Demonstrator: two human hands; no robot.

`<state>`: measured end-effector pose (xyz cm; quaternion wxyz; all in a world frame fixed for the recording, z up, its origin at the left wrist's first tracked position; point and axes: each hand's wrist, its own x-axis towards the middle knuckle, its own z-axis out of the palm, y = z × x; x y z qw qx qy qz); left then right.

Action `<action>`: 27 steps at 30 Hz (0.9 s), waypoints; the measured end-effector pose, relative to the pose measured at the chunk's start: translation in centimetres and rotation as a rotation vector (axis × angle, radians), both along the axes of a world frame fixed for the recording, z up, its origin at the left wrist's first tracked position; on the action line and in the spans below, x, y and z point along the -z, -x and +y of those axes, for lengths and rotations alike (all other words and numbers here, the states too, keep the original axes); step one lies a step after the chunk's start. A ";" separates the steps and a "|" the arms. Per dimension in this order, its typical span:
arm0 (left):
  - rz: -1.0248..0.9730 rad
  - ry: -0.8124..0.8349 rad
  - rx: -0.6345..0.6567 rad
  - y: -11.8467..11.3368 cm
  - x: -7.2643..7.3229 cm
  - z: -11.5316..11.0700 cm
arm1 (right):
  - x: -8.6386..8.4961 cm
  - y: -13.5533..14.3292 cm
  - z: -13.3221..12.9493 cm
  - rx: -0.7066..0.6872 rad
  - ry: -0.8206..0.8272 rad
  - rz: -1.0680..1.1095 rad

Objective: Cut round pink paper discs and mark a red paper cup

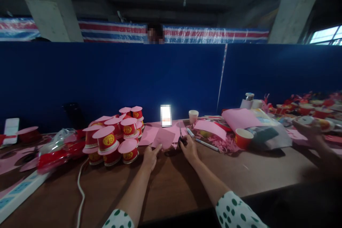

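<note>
My left hand (151, 156) pinches the lower left edge of a pink paper piece (163, 138) over the middle of the table. To its right, my right hand (189, 147) is closed on dark-handled scissors (181, 136), whose blades point up and away from me. The scissors are to the right of the held piece; whether they touch it I cannot tell. Larger pink sheets (147, 134) lie behind my hands. A phone (166, 115) with a bright screen stands upright behind the paper.
Stacked red cups with pink cone tops (107, 139) stand left, near a white cable (80, 192) and power strip (22, 192). Right are pens (207, 145), a white cup (193, 117), a red cup (243, 139) and another person's hand (311, 131). A blue partition (120, 74) rises behind.
</note>
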<state>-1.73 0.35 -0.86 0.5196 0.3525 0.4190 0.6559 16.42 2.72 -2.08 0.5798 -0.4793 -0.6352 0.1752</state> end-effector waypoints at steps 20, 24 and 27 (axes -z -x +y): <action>-0.069 -0.023 0.042 -0.1 0.2 0.2 | 0.2 0.1 0.1 -0.064 0.009 0.053; -0.072 -0.024 0.046 0.0 0.2 0.3 | 0.2 0.1 0.1 -0.068 0.015 0.059; -0.072 -0.026 0.051 0.0 0.3 0.3 | 0.1 0.1 0.0 -0.079 0.016 0.065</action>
